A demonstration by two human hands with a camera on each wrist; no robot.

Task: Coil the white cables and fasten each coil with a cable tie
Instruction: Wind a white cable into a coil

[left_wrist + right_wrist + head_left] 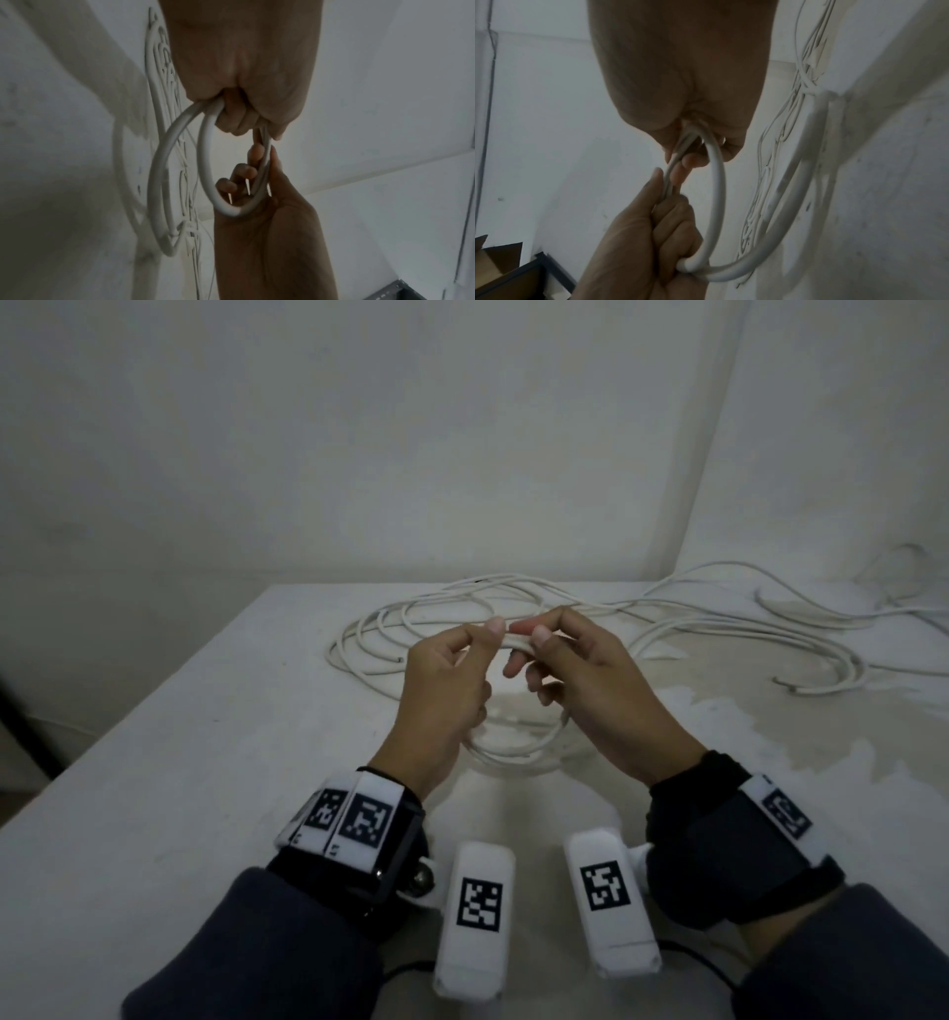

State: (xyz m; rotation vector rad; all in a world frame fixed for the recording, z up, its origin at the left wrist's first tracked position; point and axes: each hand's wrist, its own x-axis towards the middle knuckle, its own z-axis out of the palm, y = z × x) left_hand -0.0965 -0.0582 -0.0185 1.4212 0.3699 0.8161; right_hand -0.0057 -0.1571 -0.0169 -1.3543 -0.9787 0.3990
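Note:
A small coil of white cable (518, 747) is held up over the white table (205, 762) by both hands. My left hand (482, 639) pinches the top of the coil between thumb and fingers, and its lower fingers curl round the loops. My right hand (534, 634) pinches the same bundled stretch just to the right. In the left wrist view the left hand (239, 121) grips the coil (205, 162) from above, with the right hand (257, 168) below. The right wrist view shows the right hand (693, 146) and the left hand (659, 203) both closed round the coil (718, 192). I cannot make out a cable tie.
A loose heap of white cable (411, 629) lies behind the hands. More strands (744, 639) trail off to the right across a stained patch. White walls stand close behind the table. The table's left edge runs diagonally. A cardboard box (498, 261) sits low beside the table.

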